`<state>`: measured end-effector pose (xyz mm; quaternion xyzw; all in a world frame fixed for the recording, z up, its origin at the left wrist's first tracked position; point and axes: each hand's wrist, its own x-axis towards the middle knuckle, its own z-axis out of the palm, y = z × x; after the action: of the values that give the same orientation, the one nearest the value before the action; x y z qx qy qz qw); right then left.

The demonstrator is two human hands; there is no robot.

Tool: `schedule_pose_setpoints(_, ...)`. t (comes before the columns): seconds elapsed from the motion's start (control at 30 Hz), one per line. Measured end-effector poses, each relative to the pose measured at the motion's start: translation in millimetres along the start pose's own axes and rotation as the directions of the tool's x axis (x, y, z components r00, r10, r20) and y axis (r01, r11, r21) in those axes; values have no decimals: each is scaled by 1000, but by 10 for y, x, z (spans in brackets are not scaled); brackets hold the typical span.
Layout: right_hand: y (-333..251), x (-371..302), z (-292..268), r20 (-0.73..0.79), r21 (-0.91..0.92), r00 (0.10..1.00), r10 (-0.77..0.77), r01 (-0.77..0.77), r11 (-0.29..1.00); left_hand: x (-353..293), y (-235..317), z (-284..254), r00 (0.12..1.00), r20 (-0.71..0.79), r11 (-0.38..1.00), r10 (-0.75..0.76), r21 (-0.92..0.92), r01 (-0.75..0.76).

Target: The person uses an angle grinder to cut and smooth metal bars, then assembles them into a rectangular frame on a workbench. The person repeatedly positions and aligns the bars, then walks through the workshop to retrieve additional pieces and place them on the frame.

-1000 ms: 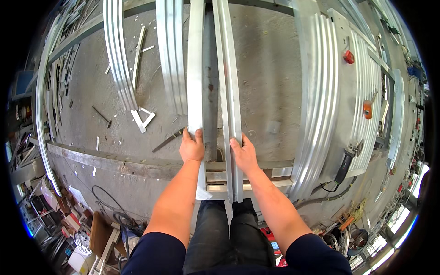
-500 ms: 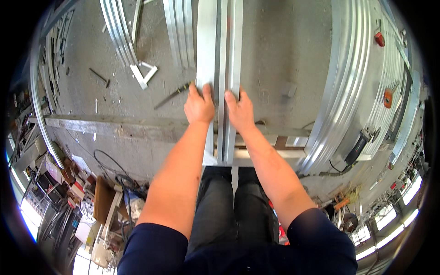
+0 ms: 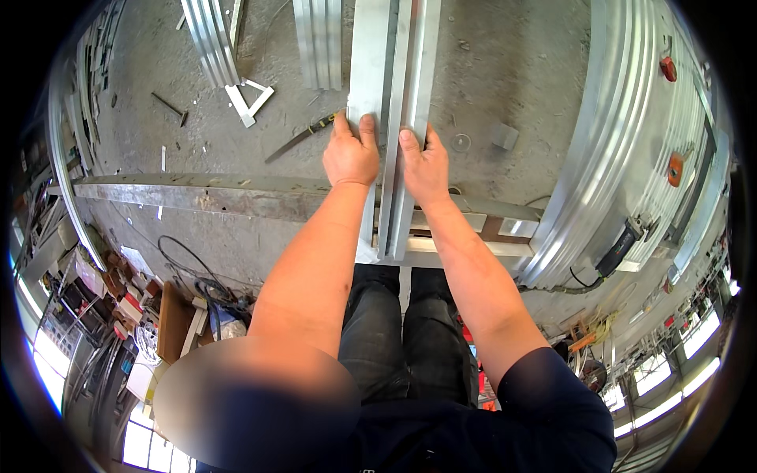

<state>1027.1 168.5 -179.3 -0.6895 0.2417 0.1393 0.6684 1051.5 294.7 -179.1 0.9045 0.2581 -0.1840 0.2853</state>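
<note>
Two long pale metal profiles run side by side away from me, a wide flat one (image 3: 367, 71) on the left and a channelled one (image 3: 422, 71) on the right. My left hand (image 3: 351, 158) grips the left profile's outer side, its thumb lying on the top face. Around the outer side of the right profile my right hand (image 3: 426, 167) is closed, thumb on top. The fingers beneath both profiles are hidden. Beside my left hand lies a long dark blade tool with a black-and-yellow handle (image 3: 322, 124). The profiles' near ends reach to just before my legs.
A metal beam (image 3: 197, 199) crosses under the profiles. Bundled ribbed metal lengths (image 3: 587, 158) lie at right, with a power tool (image 3: 619, 251) beside them. Farther left are a hammer-like tool (image 3: 169, 109), a white angled piece (image 3: 246, 110) and more profiles (image 3: 318, 47). Black cable (image 3: 201, 276) lies lower left.
The whole scene has shifted upward in view, and the profiles and both hands sit slightly farther right. Both hands keep their hold. A blurred round patch now covers my left upper arm.
</note>
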Motion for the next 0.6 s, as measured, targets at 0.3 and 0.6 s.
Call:
schedule_pose_setpoints(0.3, 146, 105, 63, -7, -140, 999, -40, 39, 989, 3, -10, 11, 1000, 2, 1000, 5, -17, -5)
schedule_pose_setpoints(0.6, 269, 173, 112, 26, -272, 997, 67, -58, 960, -19, 3, -5, 999, 44, 999, 22, 23, -23)
